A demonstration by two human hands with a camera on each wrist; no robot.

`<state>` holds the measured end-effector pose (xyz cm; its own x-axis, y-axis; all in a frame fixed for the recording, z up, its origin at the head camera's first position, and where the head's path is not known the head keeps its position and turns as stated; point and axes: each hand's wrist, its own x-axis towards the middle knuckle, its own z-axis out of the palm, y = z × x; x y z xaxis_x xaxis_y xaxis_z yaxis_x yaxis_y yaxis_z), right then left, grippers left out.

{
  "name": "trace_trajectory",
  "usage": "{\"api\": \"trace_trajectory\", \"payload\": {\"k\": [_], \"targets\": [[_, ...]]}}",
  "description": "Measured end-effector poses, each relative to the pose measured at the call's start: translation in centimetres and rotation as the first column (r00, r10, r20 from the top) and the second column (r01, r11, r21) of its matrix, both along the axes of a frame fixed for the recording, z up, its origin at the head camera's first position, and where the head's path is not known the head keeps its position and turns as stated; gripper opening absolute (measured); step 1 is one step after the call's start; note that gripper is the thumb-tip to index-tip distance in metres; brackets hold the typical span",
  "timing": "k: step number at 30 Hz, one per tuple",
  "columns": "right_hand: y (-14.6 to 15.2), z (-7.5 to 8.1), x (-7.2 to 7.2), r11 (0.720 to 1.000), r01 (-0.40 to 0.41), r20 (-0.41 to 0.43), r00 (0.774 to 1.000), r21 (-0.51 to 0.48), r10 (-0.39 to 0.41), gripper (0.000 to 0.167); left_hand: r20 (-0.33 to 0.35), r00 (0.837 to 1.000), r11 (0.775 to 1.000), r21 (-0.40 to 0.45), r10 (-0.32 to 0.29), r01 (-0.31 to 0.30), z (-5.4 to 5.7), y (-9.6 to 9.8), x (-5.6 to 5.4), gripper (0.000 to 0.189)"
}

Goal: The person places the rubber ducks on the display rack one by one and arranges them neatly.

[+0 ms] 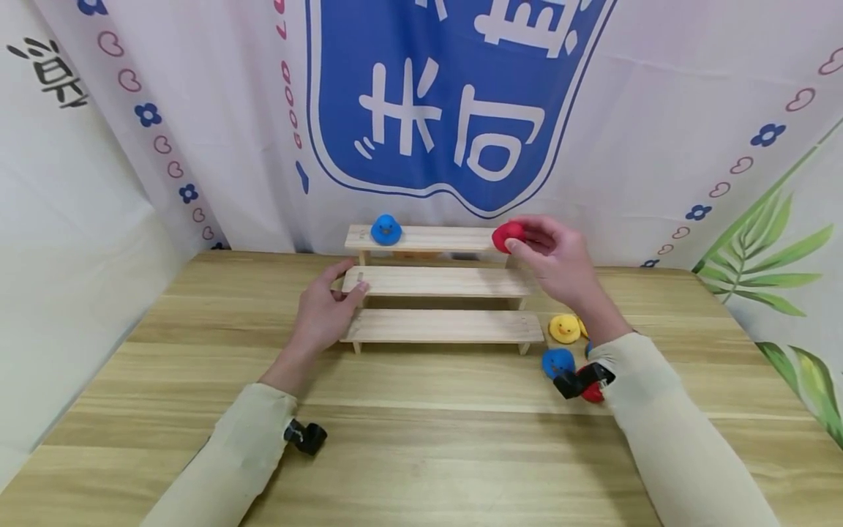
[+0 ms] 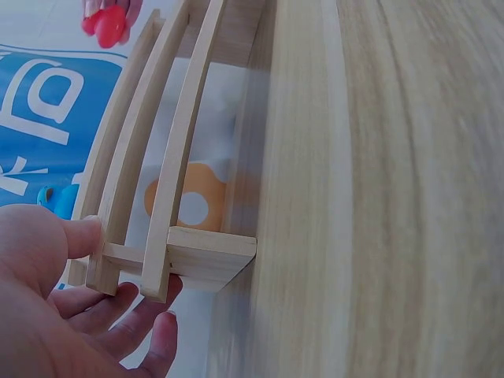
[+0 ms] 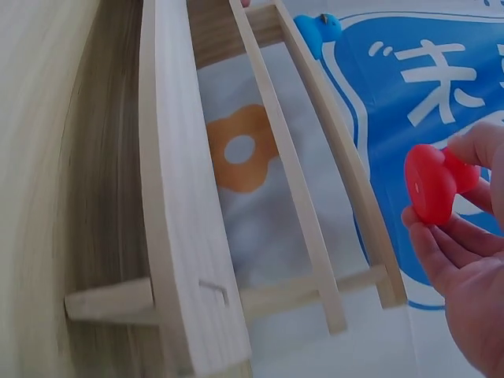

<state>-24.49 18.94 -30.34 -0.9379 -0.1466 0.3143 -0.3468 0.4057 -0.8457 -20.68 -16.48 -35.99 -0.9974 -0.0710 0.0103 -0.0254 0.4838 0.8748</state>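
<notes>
A three-tier wooden step shelf stands at the back of the table. My left hand grips its left end, thumb on the middle board and fingers beneath, as the left wrist view shows. In my right hand a red rubber duck is pinched between thumb and fingertips, at the right end of the top board. The right wrist view has the same red duck off to the side of the boards, its flat underside showing. A blue rubber duck sits on the top board's left part.
On the table right of the shelf lie a yellow duck, a blue duck and a red duck, with more partly hidden behind my right wrist. A printed curtain hangs right behind the shelf.
</notes>
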Motion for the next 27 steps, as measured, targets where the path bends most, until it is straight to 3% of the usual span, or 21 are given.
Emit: {"api": "trace_trajectory", "payload": {"k": [16, 27], "targets": [[-3.8, -0.2, -1.8, 0.999, -0.041, 0.026, 0.999, 0.016, 0.041, 0.040, -0.008, 1.000, 1.000, -0.004, 0.000, 0.000, -0.2, -0.1, -0.1, 0.063], [-5.6, -0.1, -2.4, 0.997, -0.074, 0.107, 0.992, 0.013, 0.072, 0.042, -0.010, 1.000, 1.000, -0.011, -0.002, 0.002, -0.2, 0.0, -0.1, 0.063]]}}
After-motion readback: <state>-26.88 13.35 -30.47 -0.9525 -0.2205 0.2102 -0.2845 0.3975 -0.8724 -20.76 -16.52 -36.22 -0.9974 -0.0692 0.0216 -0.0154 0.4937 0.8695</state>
